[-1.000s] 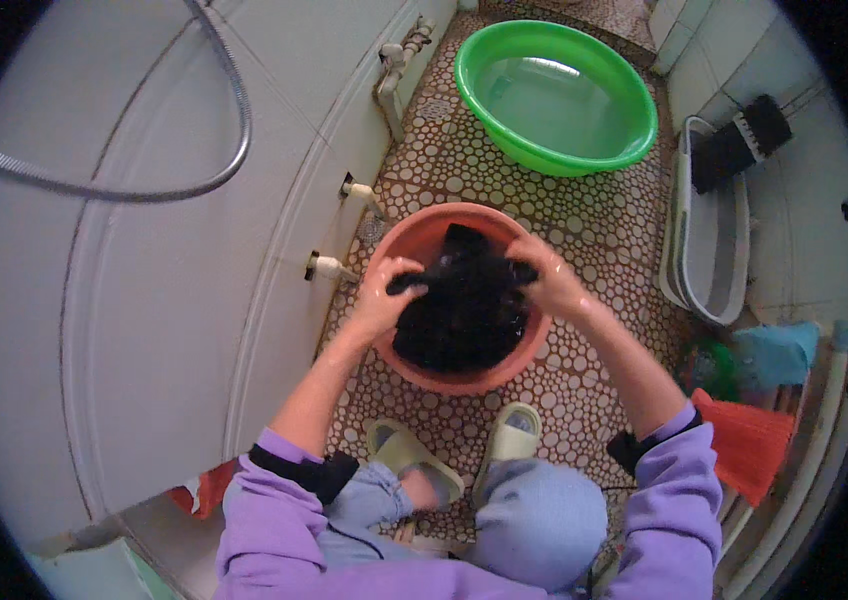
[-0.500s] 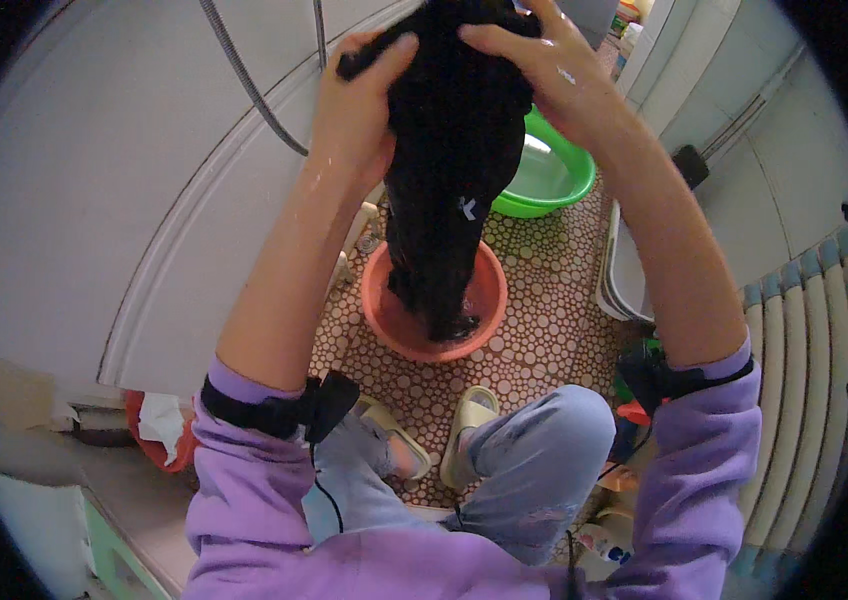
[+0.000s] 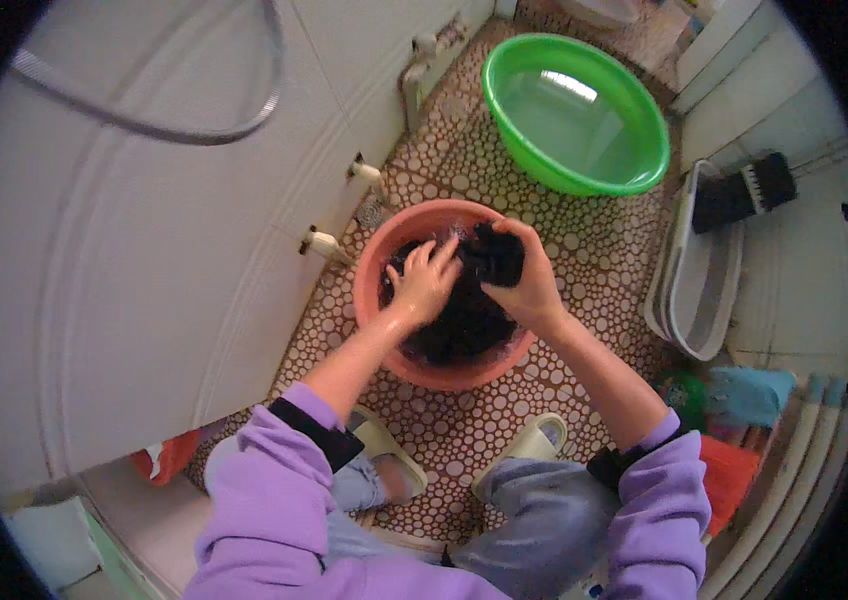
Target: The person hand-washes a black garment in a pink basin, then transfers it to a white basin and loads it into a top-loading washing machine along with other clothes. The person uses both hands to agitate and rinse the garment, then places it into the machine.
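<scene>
A wet black garment (image 3: 459, 325) lies bunched in the orange basin (image 3: 368, 318), which stands on the floor before my feet. My left hand (image 3: 426, 284) rests on the cloth with its fingers spread. At the basin's right side my right hand (image 3: 529, 285) grips a raised fold of the garment between thumb and fingers. Some foam or wet shine shows along the basin's edge; the water under the cloth is mostly hidden.
A large green basin (image 3: 652, 172) with clear liquid stands beyond, to the right. Pale stacked tubs (image 3: 709, 300) lean by the right wall near a black brush-like object (image 3: 744, 193). White pipe fittings (image 3: 326, 246) and a grey hose (image 3: 144, 125) are at the left. A radiator (image 3: 794, 470) is lower right.
Both hands have come down from high up with the black garment, which is now in the orange basin. The left hand has let go and spread on it. The view has shifted.
</scene>
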Demonstrator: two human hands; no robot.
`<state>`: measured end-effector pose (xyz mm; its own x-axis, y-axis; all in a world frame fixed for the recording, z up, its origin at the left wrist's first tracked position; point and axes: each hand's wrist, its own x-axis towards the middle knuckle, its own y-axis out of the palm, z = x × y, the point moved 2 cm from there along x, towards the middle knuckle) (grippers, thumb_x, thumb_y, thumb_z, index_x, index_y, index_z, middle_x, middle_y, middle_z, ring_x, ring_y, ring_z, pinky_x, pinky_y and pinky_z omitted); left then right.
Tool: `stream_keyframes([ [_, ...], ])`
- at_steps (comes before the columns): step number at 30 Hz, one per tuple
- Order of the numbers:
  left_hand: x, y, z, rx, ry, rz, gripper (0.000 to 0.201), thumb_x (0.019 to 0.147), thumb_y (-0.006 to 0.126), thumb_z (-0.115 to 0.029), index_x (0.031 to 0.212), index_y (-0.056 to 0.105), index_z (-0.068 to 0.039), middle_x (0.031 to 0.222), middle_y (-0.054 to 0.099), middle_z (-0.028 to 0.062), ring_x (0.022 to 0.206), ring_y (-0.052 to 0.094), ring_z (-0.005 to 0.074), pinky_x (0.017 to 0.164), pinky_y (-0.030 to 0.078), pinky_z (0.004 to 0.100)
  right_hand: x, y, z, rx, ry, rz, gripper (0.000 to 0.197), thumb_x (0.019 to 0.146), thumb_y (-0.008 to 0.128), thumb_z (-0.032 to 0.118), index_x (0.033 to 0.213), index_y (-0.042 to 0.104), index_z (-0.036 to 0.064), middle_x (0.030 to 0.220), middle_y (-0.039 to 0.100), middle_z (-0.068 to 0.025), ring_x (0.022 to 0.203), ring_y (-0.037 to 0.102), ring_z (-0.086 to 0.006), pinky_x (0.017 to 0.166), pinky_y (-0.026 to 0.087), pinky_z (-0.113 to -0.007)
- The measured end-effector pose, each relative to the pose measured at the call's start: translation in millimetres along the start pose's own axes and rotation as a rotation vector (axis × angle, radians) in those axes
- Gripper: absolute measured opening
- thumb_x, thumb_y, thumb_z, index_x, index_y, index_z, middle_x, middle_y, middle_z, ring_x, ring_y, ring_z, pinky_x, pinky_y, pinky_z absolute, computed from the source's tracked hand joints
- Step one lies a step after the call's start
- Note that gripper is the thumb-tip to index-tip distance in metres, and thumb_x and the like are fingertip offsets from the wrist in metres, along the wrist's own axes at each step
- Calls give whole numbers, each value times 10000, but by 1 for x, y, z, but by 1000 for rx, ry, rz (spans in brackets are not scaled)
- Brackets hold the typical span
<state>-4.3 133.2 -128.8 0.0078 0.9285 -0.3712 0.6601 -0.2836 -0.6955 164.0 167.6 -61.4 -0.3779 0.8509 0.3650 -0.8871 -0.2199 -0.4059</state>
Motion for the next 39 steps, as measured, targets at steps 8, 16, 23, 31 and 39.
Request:
stream_keyframes([
  [8, 29, 111, 63, 509, 23, -58, 613, 875, 544, -439, 1439, 327, -335, 1541, 160, 100, 1404, 176, 356, 1024, 70, 743, -52, 58, -132, -217, 469, 263, 798, 574, 800, 18, 1272, 439, 154, 1329, 377, -193, 1235, 386, -413, 1032, 363, -458],
  [16, 72, 157, 110, 235, 62, -211, 581, 867, 514, -283, 1391, 375, -75, 1481, 294, 171, 1368, 235, 340, 1083, 133, 620, -78, 112, -202, -298, 460, 105, 831, 565, 836, 126, 1296, 449, 199, 1312, 393, -240, 1250, 331, -457, 1020, 334, -526],
  [23, 74, 99, 66, 443, -53, 212, 629, 836, 532, -210, 1407, 353, -15, 1427, 368, 233, 1310, 363, 398, 1091, 297, 453, -28, 83, -182, -286, 710, 414, 682, 624, 743, 97, 1252, 478, 132, 1261, 485, -193, 1157, 459, -407, 974, 371, -485],
  [31, -32, 8, -15, -1717, -1101, 411, 739, 899, 399, -640, 1429, 345, -129, 1377, 457, 115, 1249, 451, 301, 1013, 347, 559, 12, -21, 54, -13, 399, 169, 676, 516, 745, -23, 1145, 526, 84, 1067, 522, -135, 1043, 503, -347, 918, 414, -415],
  [39, -194, -81, -135, -2045, -584, 81, 701, 931, 368, -609, 1388, 389, -78, 1304, 501, 114, 1147, 514, 262, 979, 437, 452, 67, -95, 280, 389, 209, 322, 708, 468, 781, 72, 1143, 568, 89, 1082, 517, -161, 1004, 524, -367, 851, 458, -439],
])
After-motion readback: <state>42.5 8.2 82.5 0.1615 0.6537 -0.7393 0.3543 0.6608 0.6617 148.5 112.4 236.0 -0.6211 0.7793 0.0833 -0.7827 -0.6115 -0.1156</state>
